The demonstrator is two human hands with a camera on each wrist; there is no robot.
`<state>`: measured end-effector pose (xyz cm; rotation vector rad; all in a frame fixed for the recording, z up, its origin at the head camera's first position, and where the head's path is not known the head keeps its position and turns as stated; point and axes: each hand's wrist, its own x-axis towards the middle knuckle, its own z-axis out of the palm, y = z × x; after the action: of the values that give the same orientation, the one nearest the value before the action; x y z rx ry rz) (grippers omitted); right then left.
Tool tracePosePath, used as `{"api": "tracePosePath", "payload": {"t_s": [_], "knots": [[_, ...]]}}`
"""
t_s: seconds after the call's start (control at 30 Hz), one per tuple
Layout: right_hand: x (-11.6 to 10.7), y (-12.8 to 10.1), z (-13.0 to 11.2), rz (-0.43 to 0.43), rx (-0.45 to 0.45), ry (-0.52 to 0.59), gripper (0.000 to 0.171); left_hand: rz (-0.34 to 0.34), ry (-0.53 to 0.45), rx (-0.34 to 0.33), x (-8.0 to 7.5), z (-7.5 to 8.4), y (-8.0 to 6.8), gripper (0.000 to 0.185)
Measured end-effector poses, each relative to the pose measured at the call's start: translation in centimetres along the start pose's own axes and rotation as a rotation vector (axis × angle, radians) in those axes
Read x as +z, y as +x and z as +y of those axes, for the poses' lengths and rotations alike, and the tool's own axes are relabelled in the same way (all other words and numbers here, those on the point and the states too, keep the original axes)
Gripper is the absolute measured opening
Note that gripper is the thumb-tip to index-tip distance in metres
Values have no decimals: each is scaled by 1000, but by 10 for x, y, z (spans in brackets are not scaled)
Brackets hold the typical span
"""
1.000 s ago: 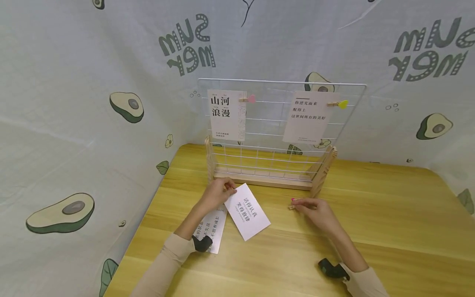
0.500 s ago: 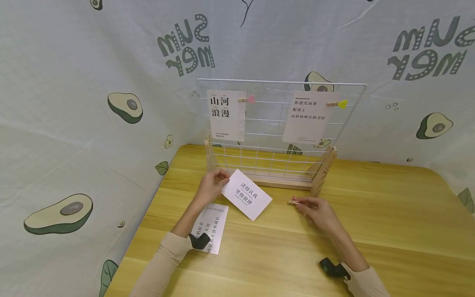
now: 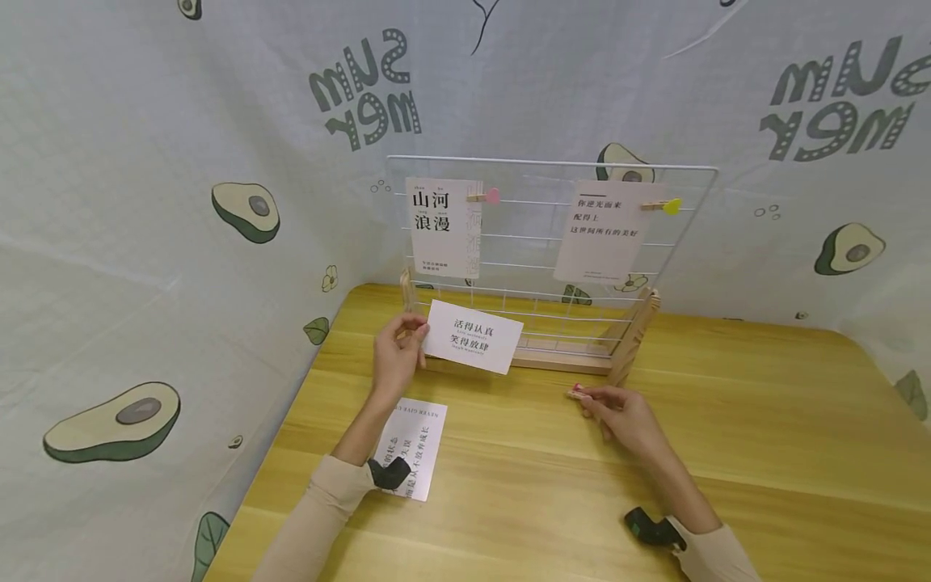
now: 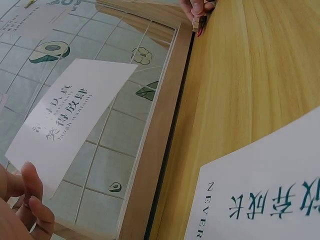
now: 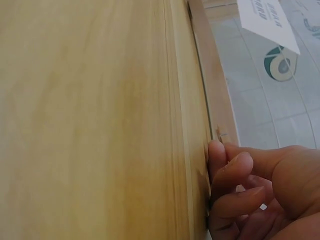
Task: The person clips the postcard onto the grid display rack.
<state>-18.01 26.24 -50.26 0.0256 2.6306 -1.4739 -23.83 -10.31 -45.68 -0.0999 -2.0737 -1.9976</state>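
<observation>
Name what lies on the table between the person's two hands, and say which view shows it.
Nothing: between the left hand, which lifts a card, and the right hand, which pinches a wooden clip, the table is bare. The head view shows it.

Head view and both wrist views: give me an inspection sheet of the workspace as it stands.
Surface: wooden table, light grain.
Job's things: white card held up in front of the wire grid panel; small wooden clip at the right fingertips.
Clutter: second printed card flat on the table; two cards hang on the grid, under a pink clip and a yellow clip.
Grippers: left hand pinches the card's edge; right hand holds the clip near the table.
Cables: nothing seen.
Surroundings: avocado-print cloth behind and to the sides.
</observation>
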Motion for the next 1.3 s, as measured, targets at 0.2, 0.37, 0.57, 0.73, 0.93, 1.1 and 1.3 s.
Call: {"api": "tracePosePath", "payload": {"t_s": [0.2, 0.37, 0.57, 0.73, 0.93, 1.1, 1.3], "knots": [[1, 0, 2, 4, 18, 34, 33, 75, -20, 8, 0, 0, 2, 13], [1, -1, 1, 5, 30, 27, 34, 106, -41, 26, 1, 0, 5, 13], [1, -2, 0, 4, 38, 41, 36, 124, -85, 31, 2, 0, 8, 15], [2, -2, 0, 1, 33, 55, 37, 160, -123, 49, 5, 1, 10, 15], [4, -1, -1, 2, 35, 51, 38, 217, -132, 90, 10, 1, 13, 12], [6, -1, -3, 5, 54, 41, 39, 242, -120, 108, 15, 2, 14, 12], [8, -5, -14, 7, 15, 36, 38, 256, -107, 129, 19, 1, 15, 13]]}}
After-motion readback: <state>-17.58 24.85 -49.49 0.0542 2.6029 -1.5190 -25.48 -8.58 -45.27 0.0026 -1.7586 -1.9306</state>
